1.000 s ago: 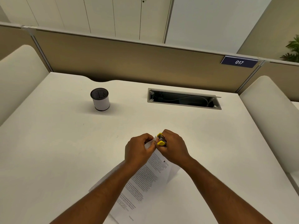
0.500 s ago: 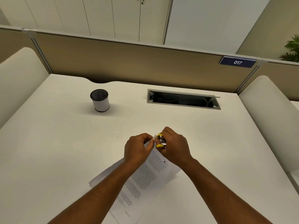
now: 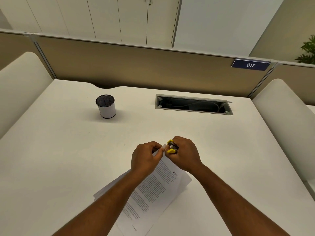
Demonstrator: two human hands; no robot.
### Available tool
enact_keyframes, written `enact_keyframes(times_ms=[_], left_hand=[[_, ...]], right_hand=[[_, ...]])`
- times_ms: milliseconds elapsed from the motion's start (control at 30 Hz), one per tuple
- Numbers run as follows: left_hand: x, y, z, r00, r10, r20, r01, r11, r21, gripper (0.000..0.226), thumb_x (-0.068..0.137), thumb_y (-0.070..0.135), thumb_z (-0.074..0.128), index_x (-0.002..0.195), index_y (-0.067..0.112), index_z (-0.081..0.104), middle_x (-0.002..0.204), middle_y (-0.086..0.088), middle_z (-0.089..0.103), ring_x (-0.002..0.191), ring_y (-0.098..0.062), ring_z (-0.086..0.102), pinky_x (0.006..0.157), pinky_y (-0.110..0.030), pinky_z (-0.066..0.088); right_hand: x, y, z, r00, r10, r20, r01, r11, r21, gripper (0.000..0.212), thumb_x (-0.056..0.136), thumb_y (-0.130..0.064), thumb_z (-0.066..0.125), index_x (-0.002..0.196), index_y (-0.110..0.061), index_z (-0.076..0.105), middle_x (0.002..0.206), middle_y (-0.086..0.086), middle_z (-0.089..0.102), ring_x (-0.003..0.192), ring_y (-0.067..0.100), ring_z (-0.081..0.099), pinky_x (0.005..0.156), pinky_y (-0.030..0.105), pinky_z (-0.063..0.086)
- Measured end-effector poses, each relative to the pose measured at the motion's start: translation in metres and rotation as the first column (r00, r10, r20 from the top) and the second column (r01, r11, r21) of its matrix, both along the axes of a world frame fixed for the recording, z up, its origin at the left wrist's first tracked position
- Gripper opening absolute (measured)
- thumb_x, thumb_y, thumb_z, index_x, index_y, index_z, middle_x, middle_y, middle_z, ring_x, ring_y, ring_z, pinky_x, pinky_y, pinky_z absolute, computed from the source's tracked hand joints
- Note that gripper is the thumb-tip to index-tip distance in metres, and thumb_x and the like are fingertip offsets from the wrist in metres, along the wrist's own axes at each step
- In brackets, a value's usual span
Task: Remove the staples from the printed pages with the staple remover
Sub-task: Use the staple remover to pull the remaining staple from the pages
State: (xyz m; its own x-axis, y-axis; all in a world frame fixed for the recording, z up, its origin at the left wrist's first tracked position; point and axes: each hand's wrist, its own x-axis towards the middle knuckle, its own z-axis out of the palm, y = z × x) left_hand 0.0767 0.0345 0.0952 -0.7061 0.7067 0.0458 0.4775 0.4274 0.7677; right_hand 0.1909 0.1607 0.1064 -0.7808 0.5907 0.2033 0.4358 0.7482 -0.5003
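Observation:
A stapled set of printed pages (image 3: 153, 189) lies on the white desk in front of me, its far corner lifted. My left hand (image 3: 144, 158) pinches that corner between thumb and fingers. My right hand (image 3: 185, 155) grips a yellow and metal staple remover (image 3: 172, 147), whose jaws sit right at the pinched corner. The staple itself is too small to make out.
A black mesh pen cup with a white band (image 3: 106, 106) stands at the back left of the desk (image 3: 59, 159). An open grey cable tray (image 3: 193, 106) is set into the desk at the back right. Padded side panels flank the desk on both sides.
The staple remover's yellow grips have spread slightly and tilted at the paper corner. Both hands stay at the same spot, pinching and gripping as before.

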Motion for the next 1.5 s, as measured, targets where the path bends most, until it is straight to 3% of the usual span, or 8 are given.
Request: enact_keyframes(times_ms=[433, 600, 767, 967, 1100, 1167, 1333, 1500], left_hand=[[-0.001, 0.002, 0.002, 0.989, -0.134, -0.056, 0.129, 0.988, -0.086, 0.024, 0.092, 0.046, 0.066, 0.105, 0.029, 0.077, 0.096, 0.011, 0.078, 0.081, -0.008, 0.068, 0.071, -0.022, 0.053], [-0.005, 0.006, 0.004, 0.941, -0.183, 0.283, 0.197, 0.98, -0.021, 0.014, 0.094, 0.026, 0.068, 0.097, 0.017, 0.078, 0.092, 0.001, 0.077, 0.089, -0.016, 0.072, 0.085, -0.044, 0.06], [-0.017, 0.0, 0.009, 0.842, -0.251, 0.478, 0.295, 0.955, -0.018, 0.012, 0.096, 0.025, 0.066, 0.095, 0.02, 0.077, 0.094, 0.0, 0.078, 0.096, -0.019, 0.072, 0.089, -0.039, 0.056], [-0.01, 0.0, 0.007, 0.952, -0.307, -0.005, 0.299, 0.933, -0.199, 0.018, 0.088, 0.041, 0.065, 0.098, 0.028, 0.074, 0.091, 0.009, 0.075, 0.082, -0.012, 0.066, 0.073, -0.031, 0.052], [-0.007, -0.001, 0.002, 0.897, -0.308, -0.316, 0.257, 0.947, -0.193, 0.028, 0.094, 0.049, 0.057, 0.108, 0.029, 0.071, 0.102, 0.011, 0.077, 0.093, -0.008, 0.069, 0.119, -0.039, 0.028], [-0.007, -0.002, 0.001, 0.867, -0.307, -0.393, 0.251, 0.95, -0.187, 0.028, 0.095, 0.049, 0.056, 0.107, 0.029, 0.071, 0.102, 0.011, 0.078, 0.095, -0.007, 0.07, 0.124, -0.046, 0.02], [-0.002, -0.004, -0.003, 0.86, -0.198, -0.471, 0.186, 0.98, -0.071, 0.023, 0.093, 0.043, 0.062, 0.099, 0.025, 0.076, 0.095, 0.01, 0.079, 0.087, -0.008, 0.073, 0.122, -0.053, 0.027], [-0.004, -0.001, 0.001, 0.929, -0.168, -0.329, 0.16, 0.986, -0.051, 0.025, 0.095, 0.046, 0.061, 0.104, 0.028, 0.075, 0.102, 0.013, 0.078, 0.092, -0.006, 0.072, 0.124, -0.053, 0.019]], right_hand=[[0.006, 0.0, 0.007, 0.968, 0.253, 0.006, -0.242, 0.921, 0.306, 0.016, 0.081, -0.032, 0.071, 0.078, -0.017, 0.066, 0.082, -0.006, 0.064, 0.051, 0.018, 0.05, 0.044, 0.027, 0.04], [0.01, 0.002, 0.0, 0.951, 0.309, -0.01, -0.28, 0.875, 0.396, 0.014, 0.081, -0.028, 0.065, 0.078, -0.014, 0.065, 0.086, -0.003, 0.064, 0.05, 0.02, 0.051, 0.04, 0.029, 0.04], [0.012, 0.004, -0.003, 0.937, 0.348, -0.022, -0.33, 0.906, 0.265, 0.007, 0.076, -0.019, 0.067, 0.081, -0.014, 0.065, 0.09, -0.004, 0.064, 0.055, 0.02, 0.053, 0.044, 0.033, 0.045], [0.01, 0.005, -0.003, 0.953, 0.302, -0.021, -0.301, 0.953, 0.036, 0.016, 0.078, -0.025, 0.063, 0.073, -0.012, 0.056, 0.075, -0.003, 0.054, 0.062, 0.019, 0.047, 0.052, 0.041, 0.043], [0.007, 0.0, -0.004, 0.992, 0.12, -0.039, -0.124, 0.983, -0.135, 0.017, 0.075, -0.026, 0.061, 0.066, -0.018, 0.05, 0.064, -0.007, 0.048, 0.058, 0.013, 0.045, 0.053, 0.033, 0.036], [0.004, -0.003, -0.008, 1.0, 0.001, -0.014, -0.005, 0.971, -0.239, 0.02, 0.076, -0.022, 0.066, 0.065, -0.016, 0.05, 0.06, -0.008, 0.05, 0.057, 0.01, 0.044, 0.054, 0.027, 0.034], [0.0, -0.011, -0.008, 0.978, -0.199, -0.058, 0.126, 0.796, -0.593, 0.028, 0.077, -0.032, 0.063, 0.06, -0.015, 0.049, 0.057, -0.006, 0.045, 0.057, 0.013, 0.038, 0.058, 0.034, 0.033], [0.003, -0.01, -0.006, 0.975, -0.176, -0.135, 0.059, 0.791, -0.609, 0.02, 0.091, -0.022, 0.067, 0.074, -0.013, 0.065, 0.066, -0.004, 0.064, 0.062, 0.012, 0.053, 0.061, 0.033, 0.044]])
